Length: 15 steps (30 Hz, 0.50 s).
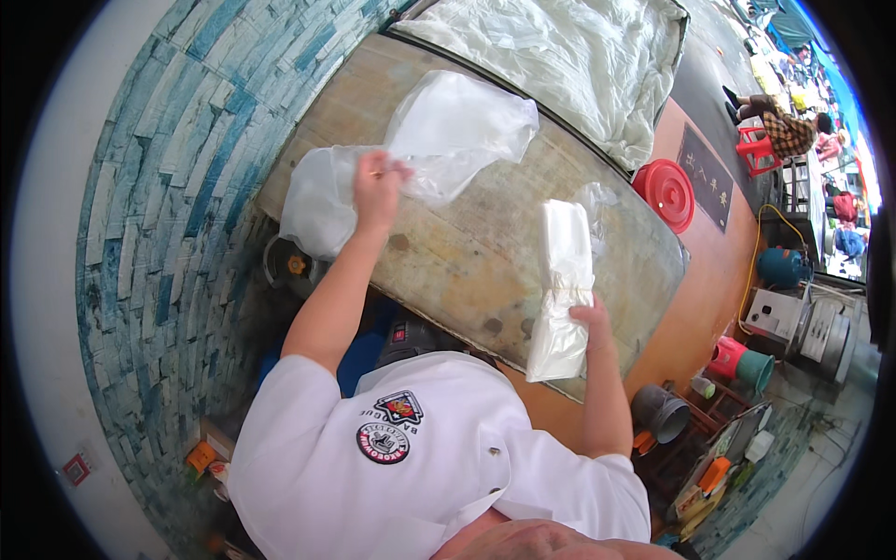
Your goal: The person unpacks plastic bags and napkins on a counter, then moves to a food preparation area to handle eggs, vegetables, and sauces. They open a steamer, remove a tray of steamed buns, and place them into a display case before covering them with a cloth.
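My left hand [376,187] is over crumpled, translucent white plastic bags [462,119] spread on the table's left part. Its fingers are curled and blurred, so whether they pinch the plastic cannot be told. One bag [315,199] lies under and left of this hand and droops past the table's near edge. My right hand [593,323] grips a long folded bundle of white plastic bags [560,308] by its right side, thumb on top and the other fingers hidden. A thin band circles the bundle's middle. Just behind it lies a clear crumpled plastic bag [598,203].
The stained table [448,245] adjoins a brick-patterned wall [175,175]. Beyond it is a surface under a plastic sheet [560,56]. A red lidded bucket [663,194] stands off the right edge. A grey bucket [658,413] is lower right. A person [787,129] sits farther off.
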### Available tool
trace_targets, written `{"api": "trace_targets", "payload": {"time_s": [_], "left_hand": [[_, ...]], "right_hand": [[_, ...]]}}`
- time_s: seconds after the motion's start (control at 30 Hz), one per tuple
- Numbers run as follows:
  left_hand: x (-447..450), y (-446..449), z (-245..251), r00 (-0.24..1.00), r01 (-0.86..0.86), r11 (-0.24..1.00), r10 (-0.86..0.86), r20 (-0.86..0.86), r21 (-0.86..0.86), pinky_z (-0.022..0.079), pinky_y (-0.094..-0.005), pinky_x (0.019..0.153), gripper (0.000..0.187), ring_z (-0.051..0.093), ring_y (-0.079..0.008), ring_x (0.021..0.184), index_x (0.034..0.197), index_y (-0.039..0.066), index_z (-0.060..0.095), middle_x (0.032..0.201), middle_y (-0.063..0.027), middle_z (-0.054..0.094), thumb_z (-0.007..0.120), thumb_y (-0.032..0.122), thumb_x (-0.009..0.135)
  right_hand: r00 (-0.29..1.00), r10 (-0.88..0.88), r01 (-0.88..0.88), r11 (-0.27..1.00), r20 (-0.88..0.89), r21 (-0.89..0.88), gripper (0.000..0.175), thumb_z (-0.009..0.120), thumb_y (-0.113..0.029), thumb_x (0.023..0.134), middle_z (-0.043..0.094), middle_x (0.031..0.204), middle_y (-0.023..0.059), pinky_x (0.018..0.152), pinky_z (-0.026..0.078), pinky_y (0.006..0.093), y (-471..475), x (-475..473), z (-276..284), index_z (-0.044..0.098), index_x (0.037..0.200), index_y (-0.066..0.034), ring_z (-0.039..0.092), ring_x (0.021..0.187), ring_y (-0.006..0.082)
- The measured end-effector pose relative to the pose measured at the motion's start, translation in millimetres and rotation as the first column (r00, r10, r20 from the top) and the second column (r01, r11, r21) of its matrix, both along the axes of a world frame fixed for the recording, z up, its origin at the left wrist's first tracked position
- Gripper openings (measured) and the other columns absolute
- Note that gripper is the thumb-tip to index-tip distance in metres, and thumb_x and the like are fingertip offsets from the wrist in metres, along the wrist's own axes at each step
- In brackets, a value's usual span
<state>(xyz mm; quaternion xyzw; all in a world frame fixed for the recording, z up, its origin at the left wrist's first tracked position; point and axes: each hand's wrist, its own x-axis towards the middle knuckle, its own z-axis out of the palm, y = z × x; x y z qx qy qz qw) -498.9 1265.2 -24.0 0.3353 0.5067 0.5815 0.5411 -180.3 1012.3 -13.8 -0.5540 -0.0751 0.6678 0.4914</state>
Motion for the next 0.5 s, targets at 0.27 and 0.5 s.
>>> {"api": "trace_targets", "payload": {"time_s": [0.27, 0.5], "left_hand": [[-14, -35, 47, 0.979, 0.203, 0.979, -0.203, -0.023, -0.008, 0.045, -0.0209, 0.055, 0.052, 0.052, -0.0075, 0.061, 0.137, 0.006, 0.034, 0.102, -0.0096, 0.062, 0.047, 0.001, 0.087], [-9, -71, 33, 0.812, 0.367, 0.877, -0.141, -0.566, 0.309, 0.049, -0.0243, 0.062, 0.040, 0.061, -0.0132, 0.069, 0.130, 0.002, 0.046, 0.099, -0.0119, 0.067, 0.049, 0.001, 0.090]], "right_hand": [[0.879, 0.475, -0.474, 0.880, -0.042, 0.021, 0.058, 0.059, -0.008, 0.060, 0.065, 0.104, 0.0168, 0.082, 0.051, 0.0337, 130, -31, 60, 0.056, 0.116, 0.0058, 0.065, 0.092, 0.0256], [0.882, 0.401, -0.467, 0.818, -0.250, -0.335, 0.040, 0.052, -0.018, 0.074, 0.067, 0.091, 0.0164, 0.071, 0.055, 0.0392, 228, -114, 53, 0.061, 0.107, 0.0017, 0.066, 0.075, 0.0312]]}}
